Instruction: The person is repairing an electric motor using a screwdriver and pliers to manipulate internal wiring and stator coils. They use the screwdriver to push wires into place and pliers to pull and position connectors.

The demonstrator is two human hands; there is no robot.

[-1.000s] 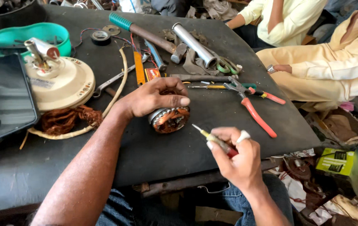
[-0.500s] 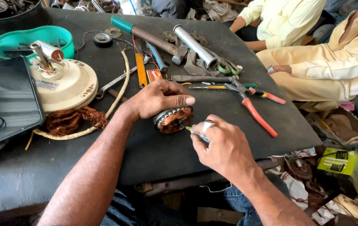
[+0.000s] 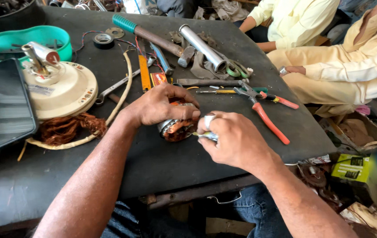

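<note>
Left hand (image 3: 159, 105) fingers clamp the motor winding (image 3: 176, 129); right hand (image 3: 233, 139) fingers pinch, seemingly, a screwdriver; pliers (image 3: 265, 115) lie beside.

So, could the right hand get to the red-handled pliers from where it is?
Probably yes. The pliers lie in the open on the table just beyond the right hand, nothing between them. But that hand is gripping a small tool at the motor coil and would have to put it down first.

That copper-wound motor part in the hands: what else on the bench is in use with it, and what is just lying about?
In use: left hand, right hand, round copper-wound motor core, small yellow-tipped tool.

Lying about: red-handled pliers, green-gripped hammer, silver metal tube, cream round fan housing, loose copper wire tangle.
</note>
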